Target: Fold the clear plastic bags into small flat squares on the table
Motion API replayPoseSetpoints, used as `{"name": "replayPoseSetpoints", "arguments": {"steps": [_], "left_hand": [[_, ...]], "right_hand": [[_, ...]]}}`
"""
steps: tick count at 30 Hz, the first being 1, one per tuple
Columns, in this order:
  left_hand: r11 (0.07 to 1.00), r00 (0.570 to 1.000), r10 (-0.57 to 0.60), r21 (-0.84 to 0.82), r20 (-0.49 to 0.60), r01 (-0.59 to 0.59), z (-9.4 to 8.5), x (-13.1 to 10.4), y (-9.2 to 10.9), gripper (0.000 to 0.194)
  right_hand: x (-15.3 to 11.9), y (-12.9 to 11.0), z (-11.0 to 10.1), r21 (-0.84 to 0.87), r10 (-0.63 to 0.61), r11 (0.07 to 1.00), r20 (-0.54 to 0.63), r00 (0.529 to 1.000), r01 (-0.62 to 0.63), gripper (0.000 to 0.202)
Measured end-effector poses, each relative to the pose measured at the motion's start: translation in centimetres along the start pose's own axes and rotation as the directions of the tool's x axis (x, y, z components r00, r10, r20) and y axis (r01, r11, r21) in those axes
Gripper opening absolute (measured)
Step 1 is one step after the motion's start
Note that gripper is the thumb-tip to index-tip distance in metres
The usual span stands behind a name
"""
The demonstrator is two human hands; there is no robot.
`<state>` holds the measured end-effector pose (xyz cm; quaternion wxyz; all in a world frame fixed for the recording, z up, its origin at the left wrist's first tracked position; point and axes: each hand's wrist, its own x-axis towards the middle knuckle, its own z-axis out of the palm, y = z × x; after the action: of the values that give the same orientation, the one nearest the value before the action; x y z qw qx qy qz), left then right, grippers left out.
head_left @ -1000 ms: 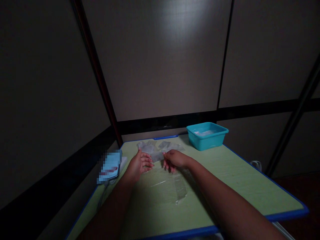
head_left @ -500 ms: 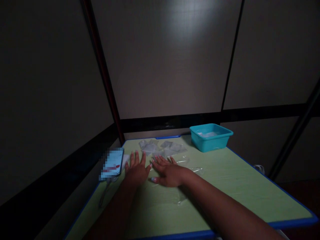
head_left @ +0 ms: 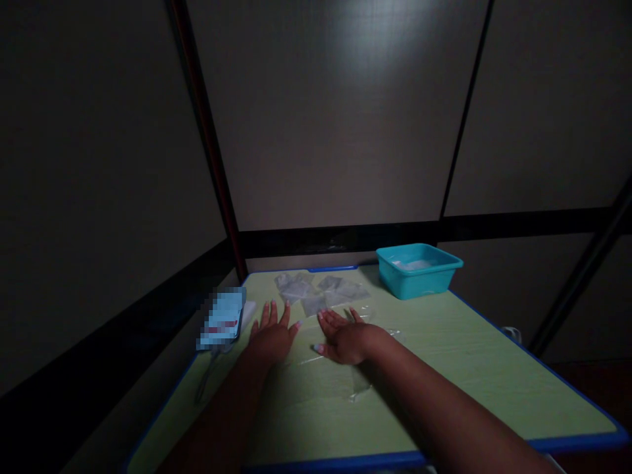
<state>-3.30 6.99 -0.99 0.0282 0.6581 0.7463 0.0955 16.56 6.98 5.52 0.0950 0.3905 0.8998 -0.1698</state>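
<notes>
My left hand lies palm down with fingers spread, on or just over the left part of a clear plastic sheet or bag. To its right, my right hand is also flat, its thumb out to the left and its fingers pointing away from me. The clear plastic runs beneath both hands; its shiny creases show between and beside them, and its exact outline is hard to make out. Just beyond my fingertips are several small, crumpled translucent packets.
The green table has a blue rim. A turquoise plastic basin with something white inside stands at the back right. On the left, a phone with a lit screen rests beside a grey strap. Dark panelled walls border the back and left.
My right hand has slid to the right, away from the left hand, widening the gap between them. The left hand has barely shifted. Both hands stay flat.
</notes>
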Motion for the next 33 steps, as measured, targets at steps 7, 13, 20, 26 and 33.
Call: {"name": "replayPoseSetpoints", "arguments": {"steps": [7, 13, 20, 26, 33], "left_hand": [[0.998, 0.998, 0.055, -0.015, -0.038, -0.055, -0.7, -0.1, 0.4, 0.058], [0.983, 0.971, 0.182, -0.002, -0.156, -0.185, -2.0, -0.7, 2.5, 0.050], [0.909, 0.908, 0.412, -0.029, -0.076, -0.415, -2.6, -1.3, 3.5, 0.047], [0.763, 0.759, 0.646, -0.103, 0.079, -0.638, -2.5, -1.6, 3.7, 0.038], [0.785, 0.775, 0.619, -0.118, 0.128, -0.608, -1.9, -1.4, 3.4, 0.042]], "right_hand": [[-0.2, 3.2, -1.0, -0.063, 0.148, 0.987, -0.036, 0.988, -0.150, 0.069], [1.2, 4.5, -0.5, -0.011, 0.206, 0.977, -0.245, 0.948, -0.215, 0.067], [1.1, 5.2, -0.7, 0.017, 0.190, 0.982, -0.068, 0.979, -0.189, 0.103], [1.0, 6.0, -1.0, 0.005, 0.188, 0.982, -0.038, 0.982, -0.188, 0.109], [0.6, 6.8, -1.5, 0.024, 0.197, 0.980, 0.067, 0.978, -0.199, 0.125]]}}
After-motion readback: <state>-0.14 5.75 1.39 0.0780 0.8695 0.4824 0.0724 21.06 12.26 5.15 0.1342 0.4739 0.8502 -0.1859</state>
